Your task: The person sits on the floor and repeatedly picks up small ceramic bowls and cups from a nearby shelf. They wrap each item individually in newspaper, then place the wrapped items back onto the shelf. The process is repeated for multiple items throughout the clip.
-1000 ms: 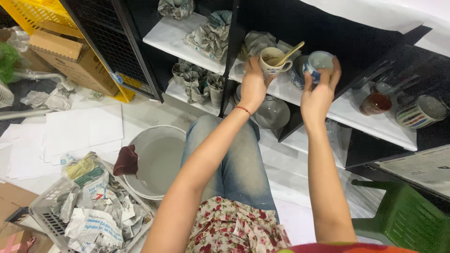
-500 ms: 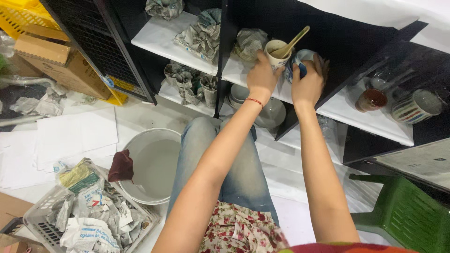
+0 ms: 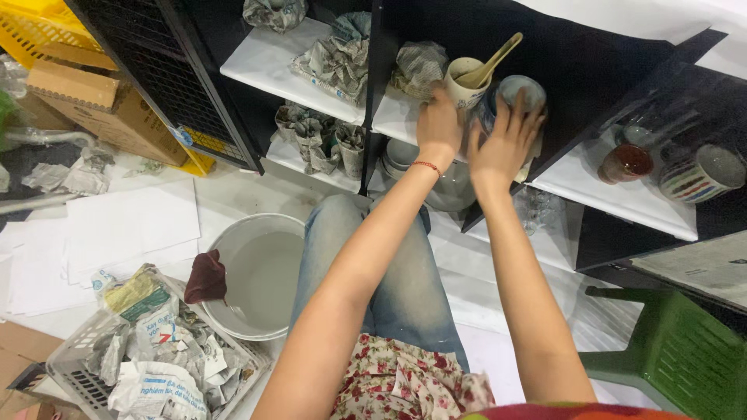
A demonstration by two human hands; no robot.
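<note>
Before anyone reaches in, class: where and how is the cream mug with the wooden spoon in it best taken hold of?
Grip the cream mug around its round body, coming from the open front of the white shelf. The wooden spoon leans out up and to the right, so a grasp from above would knock it. The left hand already rests at its left side; the right hand holds a bluish cup beside it.

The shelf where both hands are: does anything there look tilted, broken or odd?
Nothing looks broken or spilled. The right hand lies on a bluish cup, the left hand beside a cream mug. The only uneven thing is the wooden spoon, which leans out of that mug.
</note>
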